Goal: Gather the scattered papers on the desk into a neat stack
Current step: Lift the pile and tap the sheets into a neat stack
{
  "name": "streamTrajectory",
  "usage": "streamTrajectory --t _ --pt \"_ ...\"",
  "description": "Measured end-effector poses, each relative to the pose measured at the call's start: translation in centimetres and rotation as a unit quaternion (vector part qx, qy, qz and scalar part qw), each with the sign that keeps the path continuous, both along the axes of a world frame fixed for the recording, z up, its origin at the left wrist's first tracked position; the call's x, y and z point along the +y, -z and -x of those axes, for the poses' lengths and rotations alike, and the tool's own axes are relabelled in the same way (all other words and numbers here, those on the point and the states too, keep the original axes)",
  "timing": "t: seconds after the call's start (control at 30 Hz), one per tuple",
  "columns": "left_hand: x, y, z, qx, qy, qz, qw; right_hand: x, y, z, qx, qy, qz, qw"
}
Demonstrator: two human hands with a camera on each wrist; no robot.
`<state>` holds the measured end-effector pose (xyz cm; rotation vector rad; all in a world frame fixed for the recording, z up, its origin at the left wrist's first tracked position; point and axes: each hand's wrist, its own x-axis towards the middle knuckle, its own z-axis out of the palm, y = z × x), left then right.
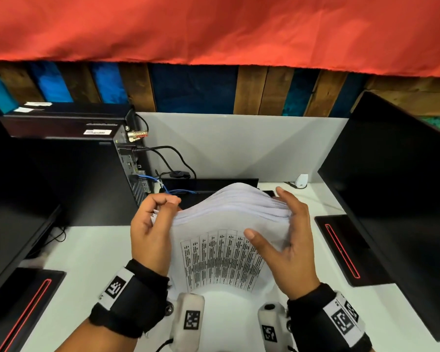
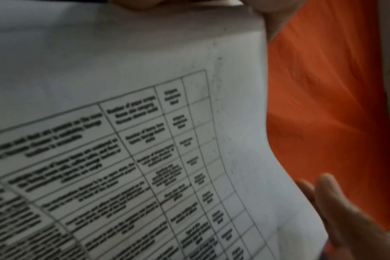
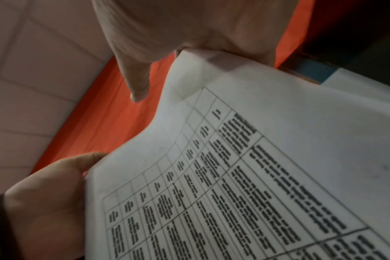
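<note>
The stack of papers (image 1: 229, 224) stood bowed on edge above the white table (image 1: 87, 250), at the centre of the head view, printed table facing the person. The left hand (image 1: 150, 224) pinched its nine-o'clock edge; the right hand (image 1: 287, 237), fingers spread, cradled the three-o'clock edge.
</note>
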<state>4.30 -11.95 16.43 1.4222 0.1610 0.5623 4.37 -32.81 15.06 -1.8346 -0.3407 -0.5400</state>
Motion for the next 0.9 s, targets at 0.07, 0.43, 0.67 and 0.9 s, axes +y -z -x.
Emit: streamTrajectory --t 0.07,0.43,0.67,0.9 --pt "0.1 0.1 0.0 -0.005 -0.003 -0.017 1.0 0.1 0.3 -0.2 -0.013 0.011 0.019 1.0" --pt "1.0 -0.1 0.2 -0.018 0.081 -0.008 0.997 0.3 0.5 -0.6 0.012 0.035 -0.016 0.999" --pt "-0.3 -0.2 0.4 -0.028 0.067 -0.047 0.996 0.9 0.0 -0.8 -0.019 0.072 -0.023 0.997" --pt "0.0 0.5 -0.1 0.008 -0.038 -0.041 0.998 1.0 0.7 -0.3 -0.019 0.1 -0.028 0.994"
